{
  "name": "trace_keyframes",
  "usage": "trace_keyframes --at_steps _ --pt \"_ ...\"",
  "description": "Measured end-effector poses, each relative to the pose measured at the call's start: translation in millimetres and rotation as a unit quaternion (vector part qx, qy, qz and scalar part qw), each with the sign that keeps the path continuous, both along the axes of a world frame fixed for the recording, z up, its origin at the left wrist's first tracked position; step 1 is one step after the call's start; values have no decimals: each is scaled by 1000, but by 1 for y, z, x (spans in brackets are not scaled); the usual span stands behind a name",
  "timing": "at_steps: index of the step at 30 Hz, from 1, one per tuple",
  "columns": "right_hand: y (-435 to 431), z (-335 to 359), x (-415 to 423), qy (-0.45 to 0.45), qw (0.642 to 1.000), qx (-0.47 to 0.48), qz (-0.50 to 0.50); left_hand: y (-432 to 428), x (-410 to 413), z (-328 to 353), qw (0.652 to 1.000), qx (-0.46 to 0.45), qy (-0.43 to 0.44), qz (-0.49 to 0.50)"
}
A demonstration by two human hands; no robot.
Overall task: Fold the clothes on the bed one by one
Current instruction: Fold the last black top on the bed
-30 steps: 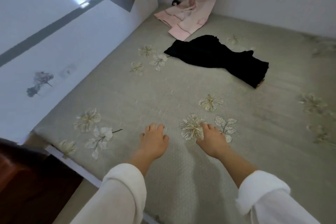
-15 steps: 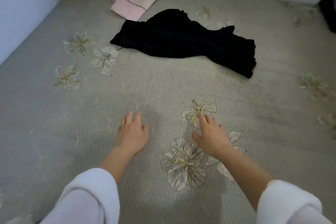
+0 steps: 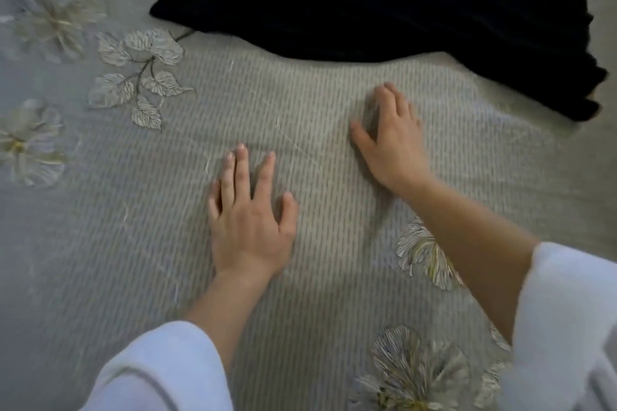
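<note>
Black garment (image 3: pixel 384 7) looms closer at twelve o'clock as both hands reach further up the bed (image 3: pixel 117 227).
It lies crumpled and untouched. The right hand (image 3: pixel 390 140) is near its hem, fingers loose and empty; the left hand (image 3: pixel 250 213) is spread flat at seven o'clock of the right. Grasping probably comes next.

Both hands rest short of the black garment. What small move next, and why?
Probably reach the right hand forward to grip the black garment: it lies crumpled and untouched, both hands are empty, and the left hand sits farther back.
</note>
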State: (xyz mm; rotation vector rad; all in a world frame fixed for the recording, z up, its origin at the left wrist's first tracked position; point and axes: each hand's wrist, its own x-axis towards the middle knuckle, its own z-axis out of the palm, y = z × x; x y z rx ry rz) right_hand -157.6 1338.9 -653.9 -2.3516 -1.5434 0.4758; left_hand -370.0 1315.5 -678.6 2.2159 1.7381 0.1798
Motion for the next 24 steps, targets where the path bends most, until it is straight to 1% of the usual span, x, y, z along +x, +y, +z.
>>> trace_keyframes --at_steps 5,8,10,11,13,15,19,21,24 --pt "88 3 6 -3 999 15 -34 2 1 0 1000 -13 3 5" --pt "126 5 16 6 997 -27 -76 1 0 -2 1000 -9 13 -1" --pt "140 6 20 -10 996 -50 -71 4 0 -3 1000 -10 25 -1" --pt "143 7 21 -25 997 -48 -57 5 0 -4 1000 -9 29 0" --pt "139 7 18 -54 998 -26 -19 5 0 -3 999 -6 31 -3" --pt "128 7 15 -53 999 -3 4 4 1 -3 1000 3 22 -3" --pt "89 11 2 -15 999 0 31 5 1 -3 1000 7 -3 -4" --pt "59 13 -9 19 1000 4 14 6 1 -3 1000 10 -12 -1" --pt "5 11 -29 63 998 2 4 5 1 -2 998 1 -68 16"
